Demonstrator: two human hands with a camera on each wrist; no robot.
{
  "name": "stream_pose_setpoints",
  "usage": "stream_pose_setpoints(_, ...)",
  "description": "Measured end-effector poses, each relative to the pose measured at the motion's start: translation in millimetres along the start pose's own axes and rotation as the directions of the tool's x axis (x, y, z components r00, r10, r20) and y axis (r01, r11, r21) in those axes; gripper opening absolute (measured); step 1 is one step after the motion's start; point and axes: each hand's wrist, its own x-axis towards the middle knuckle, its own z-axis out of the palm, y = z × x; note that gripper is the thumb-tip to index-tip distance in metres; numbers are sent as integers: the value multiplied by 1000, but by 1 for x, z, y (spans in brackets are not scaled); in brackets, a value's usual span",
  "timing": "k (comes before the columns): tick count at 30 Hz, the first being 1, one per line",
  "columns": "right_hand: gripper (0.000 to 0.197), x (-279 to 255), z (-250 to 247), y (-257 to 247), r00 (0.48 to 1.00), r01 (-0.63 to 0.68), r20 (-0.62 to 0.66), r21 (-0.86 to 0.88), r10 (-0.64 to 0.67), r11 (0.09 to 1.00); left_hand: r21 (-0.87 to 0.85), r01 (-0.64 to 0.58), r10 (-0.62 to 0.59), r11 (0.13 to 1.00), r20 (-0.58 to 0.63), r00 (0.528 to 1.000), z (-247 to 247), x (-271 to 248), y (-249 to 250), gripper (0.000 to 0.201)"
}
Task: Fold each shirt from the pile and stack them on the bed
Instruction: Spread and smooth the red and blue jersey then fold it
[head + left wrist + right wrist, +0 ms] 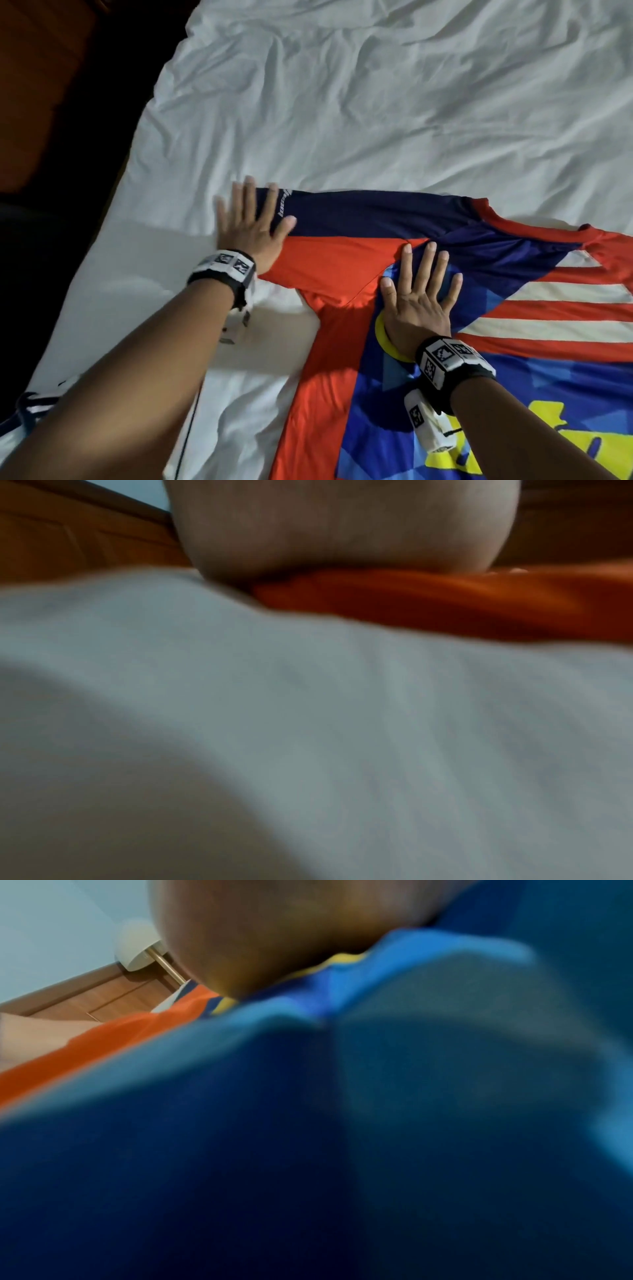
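A jersey (346, 260) in orange-red, navy and blue, with red and white stripes and yellow print, lies spread on the white bed sheet (376, 102). Its navy and orange sleeve stretches out to the left. My left hand (251, 222) lies flat with straight fingers on the sleeve's end, partly on the sheet. My right hand (419, 291) presses flat with spread fingers on the jersey near the armpit seam. In the left wrist view the heel of the left hand (342, 526) rests on orange cloth (445, 601). In the right wrist view the right palm (281, 934) sits on blue cloth (308, 1150).
The bed's left edge (113, 205) drops off to a dark floor and wooden furniture (41, 85). A dark and white garment (30, 407) lies at the lower left corner. Wrinkled sheet stretches beyond the jersey toward the top. A lamp (140, 947) stands by the wall.
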Motion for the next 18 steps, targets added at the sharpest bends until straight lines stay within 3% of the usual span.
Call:
stream_pose_setpoints(2,67,1,2,1,1000,-7,-23,-2,7,1000,-118,186,-188,975,-6,982,-17,-5,-14,78)
stream_pose_setpoints(4,66,0,3,0,999,-20,-45,-15,19,1000,-291,367,-390,883,-22,921,-33,-20,-15,78)
stream_pose_setpoints(7,67,1,6,0,997,-24,-73,-24,22,999,-485,515,-510,707,154,846,-36,-43,-11,71)
stream_pose_setpoints(9,67,2,6,0,996,-27,-88,-32,24,999,-590,503,-468,632,227,854,-24,-54,-9,64)
stream_pose_setpoints(11,67,2,8,0,994,-40,-100,-41,36,998,-662,405,-402,631,168,900,-13,-58,-9,41)
stream_pose_setpoints(13,67,3,8,-1,993,-45,-108,-46,40,998,-700,326,-397,636,66,916,-7,-59,-10,22)
stream_pose_setpoints(16,68,3,6,-2,995,-39,-98,-58,34,998,-687,291,-491,666,-110,864,-1,-61,-14,16)
stream_pose_setpoints(18,68,3,5,-5,994,-42,-102,-66,35,997,-602,181,-448,778,-330,831,-1,-71,-3,30)
